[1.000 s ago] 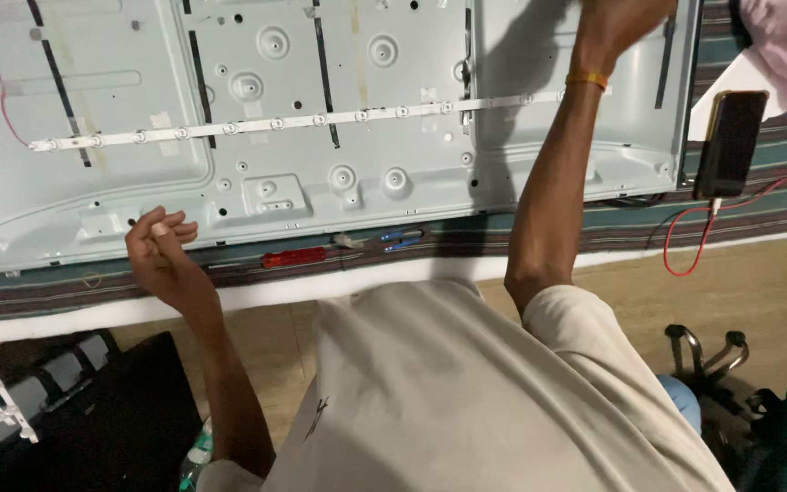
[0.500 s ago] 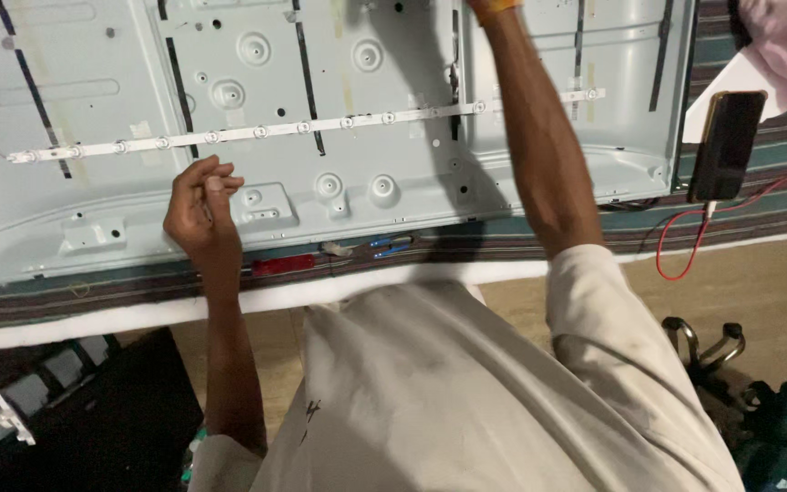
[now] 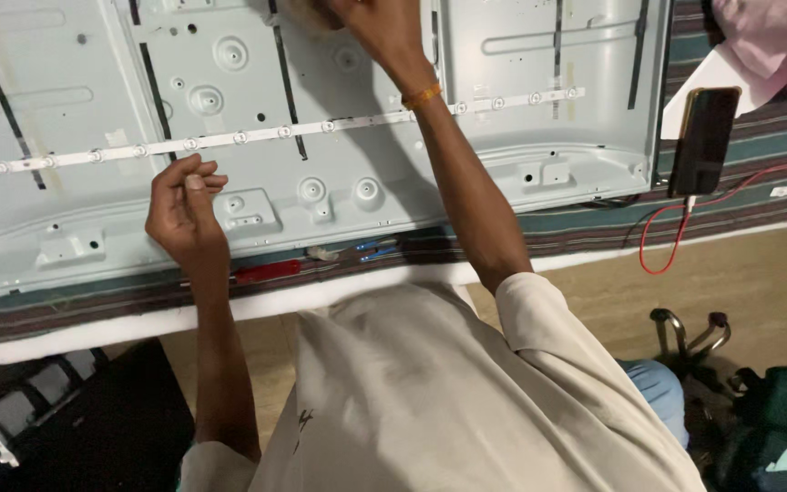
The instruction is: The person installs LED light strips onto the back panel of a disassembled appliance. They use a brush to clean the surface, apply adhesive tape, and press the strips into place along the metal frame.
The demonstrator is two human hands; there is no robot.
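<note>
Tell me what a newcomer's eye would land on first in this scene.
The big pale metal panel fills the top of the view, with a long white light strip running across it. The left hand hovers curled just below that strip, and the right hand reaches to the panel's upper middle. A dark phone lies at the right with a red cable.

A large white metal panel (image 3: 321, 118) lies flat on the striped surface (image 3: 576, 232); a long white light strip (image 3: 257, 137) crosses it; the left hand (image 3: 182, 211) hovers loosely curled just below the strip; the right hand (image 3: 380, 27) reaches over the panel's upper middle; a dark phone (image 3: 703, 138) with a red cable (image 3: 662, 246) lies to the right.
</note>
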